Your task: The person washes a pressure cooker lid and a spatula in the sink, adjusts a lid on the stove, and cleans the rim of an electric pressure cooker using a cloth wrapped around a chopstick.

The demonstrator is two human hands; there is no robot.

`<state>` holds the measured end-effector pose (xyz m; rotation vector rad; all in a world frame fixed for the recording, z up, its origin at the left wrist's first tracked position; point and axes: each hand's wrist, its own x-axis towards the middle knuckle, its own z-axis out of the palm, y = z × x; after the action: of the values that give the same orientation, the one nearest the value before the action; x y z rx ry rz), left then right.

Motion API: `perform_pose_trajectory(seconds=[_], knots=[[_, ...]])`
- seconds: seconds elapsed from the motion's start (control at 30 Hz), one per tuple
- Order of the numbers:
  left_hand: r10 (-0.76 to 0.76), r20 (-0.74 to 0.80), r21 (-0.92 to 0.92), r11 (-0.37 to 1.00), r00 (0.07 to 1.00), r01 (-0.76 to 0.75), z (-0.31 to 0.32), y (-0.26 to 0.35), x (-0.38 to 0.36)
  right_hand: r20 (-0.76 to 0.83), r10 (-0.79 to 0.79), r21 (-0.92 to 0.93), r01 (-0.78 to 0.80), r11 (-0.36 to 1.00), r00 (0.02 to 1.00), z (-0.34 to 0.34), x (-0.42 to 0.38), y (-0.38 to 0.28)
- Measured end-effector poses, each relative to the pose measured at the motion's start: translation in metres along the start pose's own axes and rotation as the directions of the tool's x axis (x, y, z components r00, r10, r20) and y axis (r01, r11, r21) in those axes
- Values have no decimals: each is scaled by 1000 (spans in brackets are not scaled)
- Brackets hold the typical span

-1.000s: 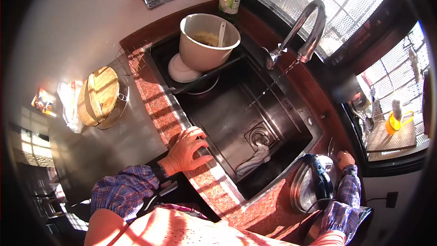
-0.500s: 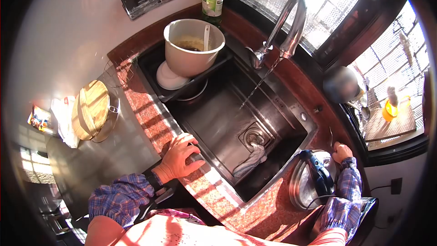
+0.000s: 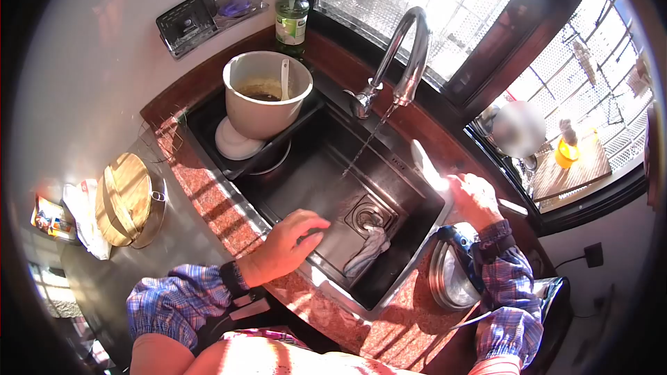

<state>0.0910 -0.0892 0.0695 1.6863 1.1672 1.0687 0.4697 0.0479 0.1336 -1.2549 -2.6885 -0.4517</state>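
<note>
My left hand (image 3: pixel 283 246) hovers over the sink's front edge, thumb and fingers curved apart with nothing between them. In my right hand (image 3: pixel 474 198), at the sink's right rim, is what looks like a knife (image 3: pixel 422 161). Its bright blade points up and left over the sink corner, and the pale handle end sticks out right of the fist; glare blurs its outline. Water (image 3: pixel 368 140) runs from the curved faucet (image 3: pixel 415 55) into the dark sink (image 3: pixel 295 191). A wet grey cloth (image 3: pixel 368 250) lies beside the drain (image 3: pixel 366 217).
A pale pot (image 3: pixel 258 112) with a white-handled utensil stands in a black rack at the sink's left. A metal kettle (image 3: pixel 448 281) with a dark handle sits below my right wrist. A soap bottle (image 3: pixel 290 24), a wooden-lidded pot (image 3: pixel 125 198) and windows surround the counter.
My left hand has lifted off the counter edge toward the sink. My right hand has moved left from beyond the kettle and now holds the knife. The whole view has shifted slightly.
</note>
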Motion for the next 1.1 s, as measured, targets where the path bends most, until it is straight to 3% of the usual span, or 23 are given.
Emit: perform_pose_trajectory(seconds=[0.03,0.07,0.1,0.17,0.23,0.3,0.33,0.43,0.47,0.5,0.53,0.57,0.6,0.63,0.67,0.73,0.77,0.8,0.83,0.9,0.97,1.03,1.1], knots=[[-87,12,-168,982,996,87,9,10,23,-35,-42,-18,42,999,998,-1,20,-23],[-198,129,-489,839,972,236,21,5,48,-50,-36,-58,33,998,998,-6,37,-45],[-205,156,-599,758,966,258,28,8,75,-9,-8,-217,6,976,1000,0,50,-63],[-286,163,-784,543,944,300,44,12,121,13,104,-196,-100,975,994,8,69,-90],[-345,45,-958,252,938,139,65,-14,153,-48,164,-113,-169,979,985,17,77,-105],[-262,16,-993,111,965,47,76,-37,175,0,193,-31,-193,981,981,11,74,-123],[-314,-15,-992,125,949,25,79,-40,185,22,254,4,-254,967,967,12,71,-131],[-141,-48,-982,-173,989,-72,89,-57,201,106,367,188,-381,905,924,22,57,-148],[-223,-76,-996,58,972,-65,90,-65,210,188,379,246,-417,875,906,19,46,-153],[-185,-37,-994,-98,982,-56,85,-63,204,259,417,285,-481,829,871,15,34,-155],[-279,-4,-999,41,960,7,74,-48,203,428,433,283,-572,770,794,16,25,-154],[-255,85,-996,10,963,90,73,-48,202,411,593,198,-703,684,692,18,16,-155],[-307,142,-990,-55,941,132,78,-61,207,471,501,453,-687,569,726,22,9,-156],[-304,202,-977,0,931,212,78,-75,215,461,403,687,-605,402,791,8,-5,-154],[-447,223,-974,-132,866,183,81,-91,228,486,398,679,-622,390,779,-5,-21,-161],[-434,54,-951,252,899,179,89,-60,218,493,440,806,-585,95,751,20,-45,-188],[-407,-37,-902,407,913,145,94,-42,207,558,317,830,-504,-241,767,21,-53,-200],[-304,-52,-846,519,951,119,96,-58,206,668,190,675,-478,-562,720,20,-59,-217],[-314,-51,-836,532,948,131,98,-53,207,680,223,630,-401,-665,699,-5,-63,-228],[-315,-35,-821,550,949,152,96,-58,215,634,231,661,-362,-658,738,0,-65,-231],[-315,167,-745,580,934,329,87,-88,232,629,266,620,-264,-739,731,-11,-66,-231],[-379,235,-743,523,895,417,80,-82,232,601,230,578,-219,-786,765,-13,-70,-225],[-109,251,-583,776,962,240,62,-99,242,606,227,573,-220,-790,763,-21,-75,-223]])
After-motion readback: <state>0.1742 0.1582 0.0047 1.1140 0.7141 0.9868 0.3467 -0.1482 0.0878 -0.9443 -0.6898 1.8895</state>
